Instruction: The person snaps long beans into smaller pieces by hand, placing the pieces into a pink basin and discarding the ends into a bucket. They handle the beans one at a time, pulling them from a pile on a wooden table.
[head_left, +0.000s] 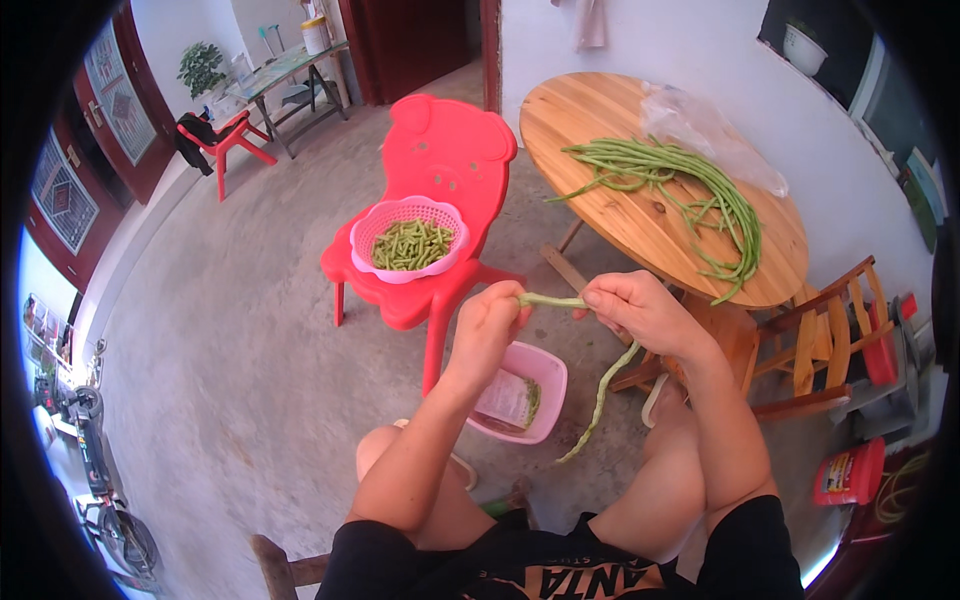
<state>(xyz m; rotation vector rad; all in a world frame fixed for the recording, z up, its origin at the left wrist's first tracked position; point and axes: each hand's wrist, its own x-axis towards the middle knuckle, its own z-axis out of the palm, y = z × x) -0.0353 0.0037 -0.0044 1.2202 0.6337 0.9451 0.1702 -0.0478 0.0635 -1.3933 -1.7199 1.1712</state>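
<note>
A long green yardlong bean (602, 394) is stretched between my two hands, and its free length dangles below the right one. My left hand (489, 321) pinches one end of it. A short way along, the fingers of my right hand (636, 307) grip the same bean. Cut bean pieces (411, 245) fill the bottom of a pink plastic colander (362, 238), which rests on the seat of a red pig-faced plastic chair (442, 165). Below my hands a pink plastic basin (551, 367) stands on the floor with some green scraps inside.
A bundle of whole yardlong beans (720, 191) lies on an oval wooden table (600, 112) beside a clear plastic bag (697, 131). Close at right stands a wooden chair (814, 349). A red bucket (850, 472) is at the lower right, and a scooter (97, 465) is at far left.
</note>
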